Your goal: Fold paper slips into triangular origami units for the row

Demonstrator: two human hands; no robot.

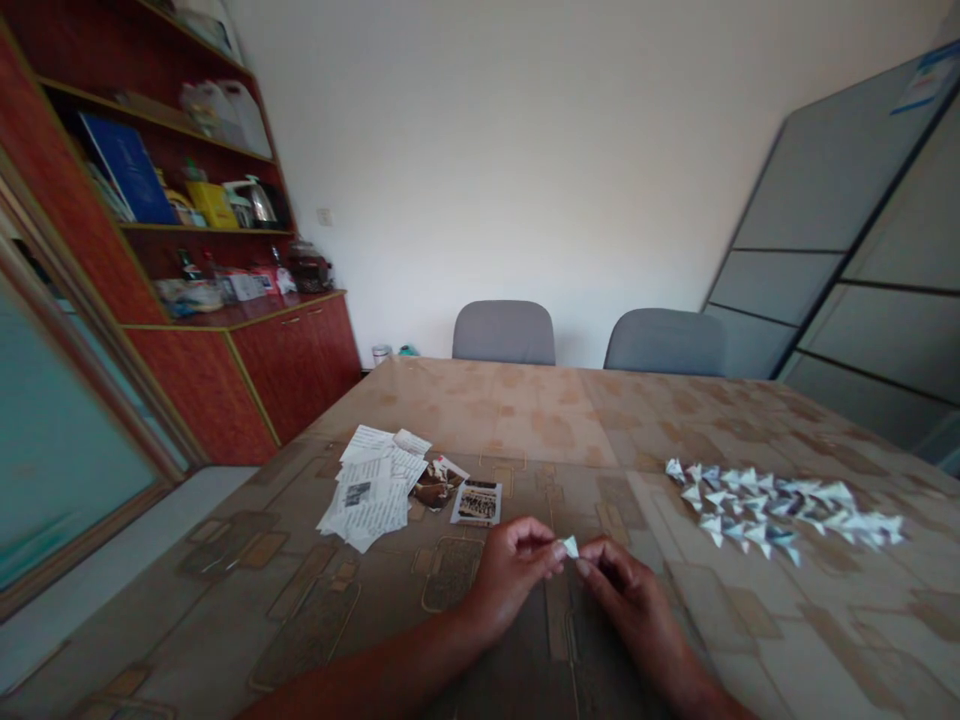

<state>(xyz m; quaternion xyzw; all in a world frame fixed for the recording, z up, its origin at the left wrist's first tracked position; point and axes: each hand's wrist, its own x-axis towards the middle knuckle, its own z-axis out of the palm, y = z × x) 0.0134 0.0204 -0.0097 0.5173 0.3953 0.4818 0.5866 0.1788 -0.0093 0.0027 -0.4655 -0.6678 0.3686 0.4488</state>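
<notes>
A small folded piece of paper (571, 547), pale with a pointed shape, is pinched between both hands above the table. My left hand (519, 558) grips its left side with thumb and fingers closed. From the right, my right hand (619, 580) pinches its other side. Left of my hands lies a loose pile of printed paper pieces (371, 490), with a brown picture scrap (436, 484) and a paper with a dark photo (478, 503) beside it. Over to the right, several small folded paper pieces (757, 500) lie in rough rows.
The table (540, 410) has a patterned brown cover. Two grey chairs (503, 332) stand at its far side against the wall. A red cabinet (292, 350) with laden shelves is at the left, and a grey sliding-door wardrobe (795, 220) at the right.
</notes>
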